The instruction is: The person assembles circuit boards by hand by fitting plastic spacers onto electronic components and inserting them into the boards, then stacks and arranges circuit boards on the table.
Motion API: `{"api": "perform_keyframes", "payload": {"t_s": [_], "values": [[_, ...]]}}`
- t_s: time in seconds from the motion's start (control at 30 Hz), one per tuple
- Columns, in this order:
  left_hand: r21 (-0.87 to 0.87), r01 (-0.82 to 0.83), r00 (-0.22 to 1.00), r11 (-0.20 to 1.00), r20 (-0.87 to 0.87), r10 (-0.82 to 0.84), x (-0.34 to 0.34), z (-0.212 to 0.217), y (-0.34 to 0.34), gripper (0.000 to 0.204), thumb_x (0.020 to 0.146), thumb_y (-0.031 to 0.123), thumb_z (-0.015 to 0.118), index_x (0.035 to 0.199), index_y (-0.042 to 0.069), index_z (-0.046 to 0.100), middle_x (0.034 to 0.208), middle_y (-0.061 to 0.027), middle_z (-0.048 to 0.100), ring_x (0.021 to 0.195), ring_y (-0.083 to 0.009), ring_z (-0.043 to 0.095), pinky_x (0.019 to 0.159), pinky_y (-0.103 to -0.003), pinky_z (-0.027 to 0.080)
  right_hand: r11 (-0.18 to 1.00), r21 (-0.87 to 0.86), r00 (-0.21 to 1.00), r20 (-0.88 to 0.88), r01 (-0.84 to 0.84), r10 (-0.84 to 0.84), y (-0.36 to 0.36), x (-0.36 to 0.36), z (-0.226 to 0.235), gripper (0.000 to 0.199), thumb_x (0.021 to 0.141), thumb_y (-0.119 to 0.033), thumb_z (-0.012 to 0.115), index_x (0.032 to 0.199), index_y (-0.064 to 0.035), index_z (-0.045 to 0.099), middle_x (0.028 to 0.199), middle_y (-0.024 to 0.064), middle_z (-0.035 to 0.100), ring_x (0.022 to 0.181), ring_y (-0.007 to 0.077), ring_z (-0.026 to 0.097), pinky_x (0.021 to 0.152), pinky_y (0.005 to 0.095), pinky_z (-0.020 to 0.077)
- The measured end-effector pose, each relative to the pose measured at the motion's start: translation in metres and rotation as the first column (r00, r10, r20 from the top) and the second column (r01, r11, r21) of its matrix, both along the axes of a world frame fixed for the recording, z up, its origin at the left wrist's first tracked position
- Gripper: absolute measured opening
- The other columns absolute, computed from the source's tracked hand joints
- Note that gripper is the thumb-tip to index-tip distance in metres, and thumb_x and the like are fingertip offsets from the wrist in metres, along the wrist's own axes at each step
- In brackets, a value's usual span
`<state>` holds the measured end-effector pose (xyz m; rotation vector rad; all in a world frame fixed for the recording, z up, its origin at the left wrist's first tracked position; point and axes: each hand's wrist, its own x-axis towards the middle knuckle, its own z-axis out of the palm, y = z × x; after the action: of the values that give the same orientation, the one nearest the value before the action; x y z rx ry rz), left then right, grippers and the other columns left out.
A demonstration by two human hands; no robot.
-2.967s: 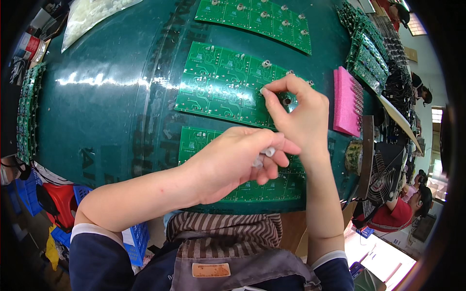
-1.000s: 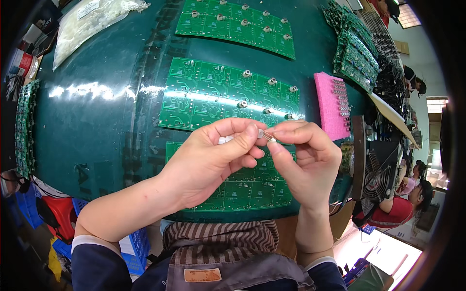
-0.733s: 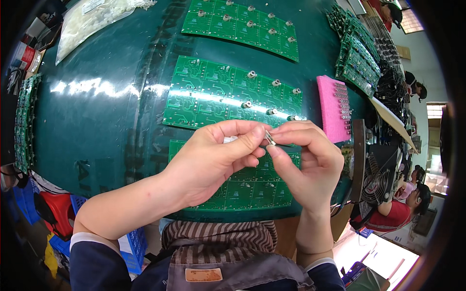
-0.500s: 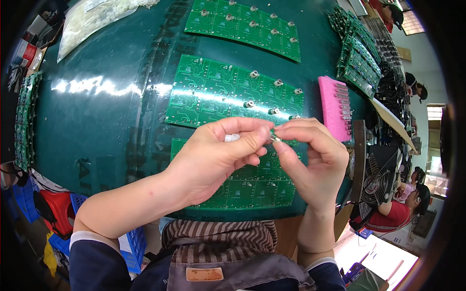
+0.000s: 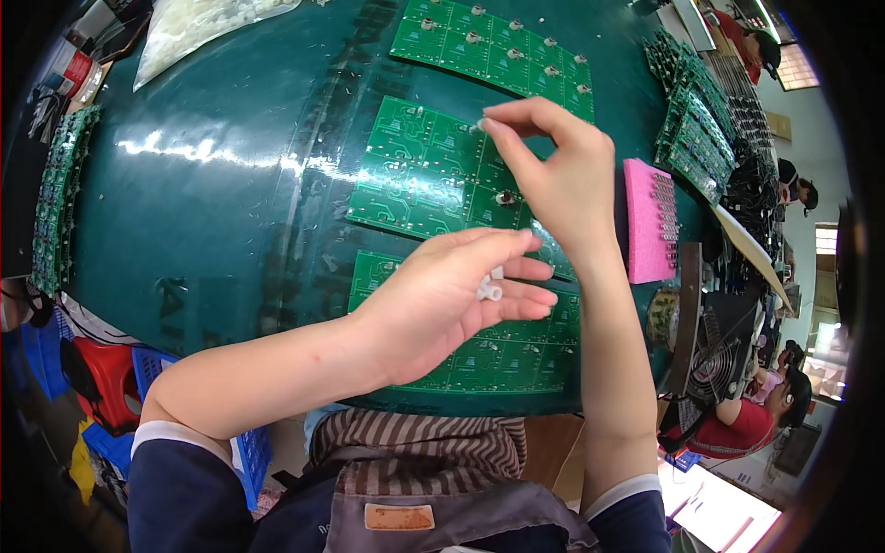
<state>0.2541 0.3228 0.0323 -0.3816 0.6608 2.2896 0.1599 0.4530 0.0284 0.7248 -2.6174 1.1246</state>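
Note:
My left hand (image 5: 433, 300) is half-curled, palm turned up, above the near green circuit board panel (image 5: 479, 369). Several small white plastic spacers (image 5: 491, 291) rest in its fingers. My right hand (image 5: 567, 170) reaches over the middle circuit board panel (image 5: 396, 175). Its thumb and index finger pinch a tiny pale component (image 5: 480, 125) at that panel's far edge; whether it touches the board I cannot tell. A round part with a light collar (image 5: 504, 198) stands on the middle panel below the right hand, which hides others.
Beyond lies another panel (image 5: 452, 46) with upright parts. To the right stands a pink foam block (image 5: 639, 226) stuck with small components, then stacked circuit boards (image 5: 691, 120). A clear bag of white pieces (image 5: 198, 32) sits far left; more boards (image 5: 57, 207) line the left edge.
My right hand has left the left hand and moved up to the middle panel, pinching a small component. My left fingers have loosened, exposing the white spacers. The view has shifted slightly.

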Motion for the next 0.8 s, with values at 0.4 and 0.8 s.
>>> {"api": "perform_keyframes", "payload": {"t_s": [0.4, 0.8], "values": [[-0.021, 0.065, 0.997, 0.998, -0.043, -0.065, 0.001, 0.003, -0.001, 0.033, 0.096, 0.019, 0.041, 0.118, -0.005, 0.045, 0.101, -0.0137, 0.058, 0.090, -0.0192, 0.061, 0.080, -0.029, 0.049, 0.995, 0.101, 0.988, 0.154, 0.010, -0.025, -0.016, -0.019, 0.001, 0.010, 0.075, -0.008, 0.064, 0.082, -0.0002, 0.067, 0.073, 0.0113, 0.067, 0.066, 0.0183, 0.066, 0.063, 0.0278, 0.0514], [0.034, 0.073, 0.996, 0.997, 0.039, -0.074, 0.002, 0.000, -0.003, 0.031, 0.095, 0.021, 0.041, 0.115, -0.001, 0.051, 0.081, -0.0019, 0.058, 0.069, -0.0104, 0.054, 0.062, -0.025, 0.043, 0.999, 0.005, 0.992, 0.123, 0.032, -0.032, -0.015, -0.010, -0.008, 0.009, 0.075, -0.007, 0.065, 0.082, 0.0000, 0.066, 0.072, 0.0103, 0.067, 0.065, 0.0172, 0.065, 0.062, 0.0269, 0.0505]]}}
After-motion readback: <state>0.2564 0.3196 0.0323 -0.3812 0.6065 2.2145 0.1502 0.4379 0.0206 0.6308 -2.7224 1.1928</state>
